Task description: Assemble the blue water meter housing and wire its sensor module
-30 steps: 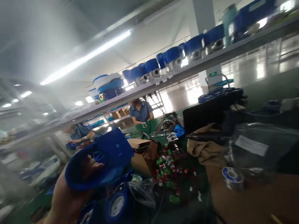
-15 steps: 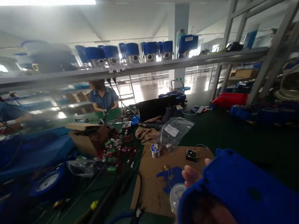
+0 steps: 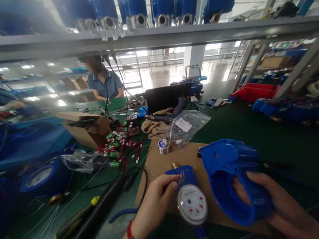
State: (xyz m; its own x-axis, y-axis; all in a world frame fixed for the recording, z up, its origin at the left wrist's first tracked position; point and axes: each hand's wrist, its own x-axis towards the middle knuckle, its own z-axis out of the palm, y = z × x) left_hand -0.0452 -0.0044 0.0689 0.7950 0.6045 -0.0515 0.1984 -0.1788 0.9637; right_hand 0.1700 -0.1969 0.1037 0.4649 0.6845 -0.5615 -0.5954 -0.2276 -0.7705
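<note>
Right hand [image 3: 275,209] grips a blue plastic meter housing [image 3: 234,178], hollow side up, ribbed, at near right above the cardboard sheet [image 3: 159,162]. Left hand [image 3: 154,202] pinches thin wires at the water meter [image 3: 192,202]: white round dial, red pointers, blue body, brass fitting. Solder spool [image 3: 163,145] lies farther back on the tabletop [image 3: 256,132].

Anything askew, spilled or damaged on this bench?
A loose heap of small green and red parts with wires sprawls beside the open cardboard box, looking spilled. The water meter shows no visible damage.
</note>
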